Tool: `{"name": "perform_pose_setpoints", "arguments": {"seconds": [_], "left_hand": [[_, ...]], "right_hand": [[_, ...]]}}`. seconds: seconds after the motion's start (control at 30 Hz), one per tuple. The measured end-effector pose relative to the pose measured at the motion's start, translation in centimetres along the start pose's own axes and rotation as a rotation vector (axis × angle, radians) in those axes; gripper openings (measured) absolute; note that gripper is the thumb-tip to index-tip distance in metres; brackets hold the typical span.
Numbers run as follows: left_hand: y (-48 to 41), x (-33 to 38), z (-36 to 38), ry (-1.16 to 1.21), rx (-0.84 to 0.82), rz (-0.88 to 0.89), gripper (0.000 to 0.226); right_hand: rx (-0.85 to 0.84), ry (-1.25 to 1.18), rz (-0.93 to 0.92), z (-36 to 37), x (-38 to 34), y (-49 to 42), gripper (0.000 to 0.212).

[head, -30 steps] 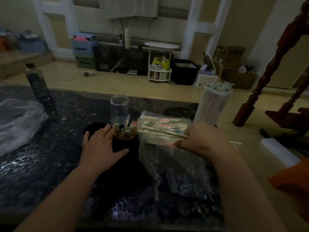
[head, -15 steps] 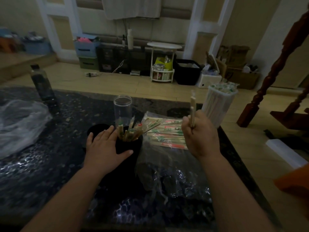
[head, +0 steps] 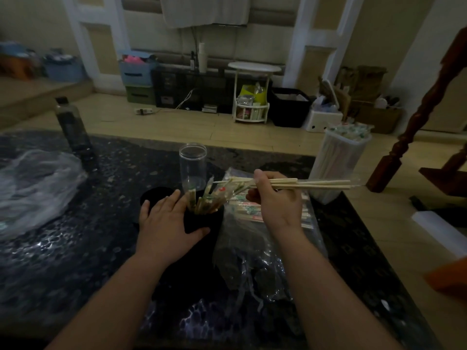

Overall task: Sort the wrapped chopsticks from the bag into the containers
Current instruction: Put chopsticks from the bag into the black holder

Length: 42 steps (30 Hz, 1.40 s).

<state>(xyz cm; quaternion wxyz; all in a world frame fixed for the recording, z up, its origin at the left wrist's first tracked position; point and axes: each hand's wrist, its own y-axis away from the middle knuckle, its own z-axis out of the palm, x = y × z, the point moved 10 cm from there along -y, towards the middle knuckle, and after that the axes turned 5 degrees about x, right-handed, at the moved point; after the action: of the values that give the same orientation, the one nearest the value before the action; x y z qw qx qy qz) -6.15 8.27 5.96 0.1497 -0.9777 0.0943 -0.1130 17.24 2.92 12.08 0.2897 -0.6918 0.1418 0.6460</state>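
Observation:
My right hand point(head: 275, 202) pinches a few wrapped chopsticks point(head: 316, 184), held level above the clear plastic bag point(head: 255, 251) with their ends pointing right. More wrapped chopsticks point(head: 246, 210) lie inside that bag. My left hand point(head: 166, 223) rests against the side of a black container point(head: 204, 222), thumb wrapped around its front. Several wrapped chopsticks point(head: 206, 200) stand in that container. A clear empty jar point(head: 192, 166) stands just behind it. A tall white container point(head: 337, 162) full of wrapped chopsticks stands at the table's right edge.
A dark bottle point(head: 72, 128) stands at the back left of the dark stone table point(head: 75, 248). A crumpled clear plastic bag point(head: 32, 188) lies at the left. A second black container point(head: 155, 195) sits behind my left hand. A wooden stair post point(head: 424, 109) rises at right.
My right hand drew chopsticks out of the bag, raised them upright, then turned them level above the bag. My left hand stayed on the black container.

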Motion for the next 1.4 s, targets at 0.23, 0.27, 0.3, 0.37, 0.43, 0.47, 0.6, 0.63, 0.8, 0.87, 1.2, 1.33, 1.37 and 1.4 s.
{"name": "perform_pose_setpoints", "arguments": {"seconds": [0.23, 0.27, 0.3, 0.37, 0.43, 0.47, 0.6, 0.63, 0.8, 0.87, 1.2, 1.33, 1.37, 1.4], "left_hand": [[0.1, 0.0, -0.1, 0.010, -0.013, 0.007, 0.096], [0.1, 0.0, -0.1, 0.012, -0.018, 0.009, 0.095], [0.1, 0.0, -0.1, 0.012, -0.021, 0.010, 0.095], [0.1, 0.0, -0.2, 0.008, -0.022, 0.008, 0.095], [0.1, 0.0, -0.2, 0.007, -0.021, 0.005, 0.095], [0.0, 0.0, -0.1, 0.008, -0.021, 0.004, 0.096], [-0.1, 0.0, 0.0, 0.025, -0.023, 0.003, 0.094], [-0.1, 0.0, 0.0, 0.025, -0.021, 0.004, 0.094], [0.0, -0.1, -0.1, 0.007, -0.018, 0.009, 0.094], [0.1, -0.1, 0.0, 0.006, -0.028, 0.010, 0.095], [0.0, -0.1, 0.2, 0.008, -0.031, 0.006, 0.097], [0.0, -0.1, 0.1, 0.000, -0.030, 0.001, 0.096], [0.0, -0.1, 0.1, 0.002, -0.026, 0.002, 0.096], [0.0, -0.1, 0.1, 0.003, -0.024, 0.003, 0.095]], "right_hand": [[-0.114, -0.015, 0.122, 3.5, 1.6, -0.1, 0.020], [-0.115, -0.004, 0.123, 3.7, 1.7, -0.1, 0.021], [-0.111, 0.009, 0.104, 3.7, 1.5, -0.3, 0.022], [-0.085, 0.060, 0.016, 3.3, 0.4, -0.5, 0.027], [-0.050, 0.083, -0.056, 2.7, -0.8, -0.6, 0.031], [-0.038, 0.073, -0.068, 2.5, -1.2, -0.6, 0.032], [-0.133, 0.174, -0.049, 4.0, 0.4, -0.7, 0.029], [-0.213, 0.255, -0.037, 5.0, 1.3, -0.6, 0.025], [-0.338, 0.235, 0.094, 6.9, 4.1, 0.0, 0.008], [-0.215, 0.070, 0.154, 5.8, 3.6, -0.3, 0.014], [-0.331, 0.084, 0.133, 6.7, 2.8, 0.3, 0.016], [-0.191, -0.056, 0.090, 5.3, 1.3, 0.0, 0.018], [-0.177, -0.062, 0.073, 5.3, 1.0, 0.0, 0.023], [-0.185, -0.030, 0.058, 5.6, 1.1, -0.1, 0.025]]}}
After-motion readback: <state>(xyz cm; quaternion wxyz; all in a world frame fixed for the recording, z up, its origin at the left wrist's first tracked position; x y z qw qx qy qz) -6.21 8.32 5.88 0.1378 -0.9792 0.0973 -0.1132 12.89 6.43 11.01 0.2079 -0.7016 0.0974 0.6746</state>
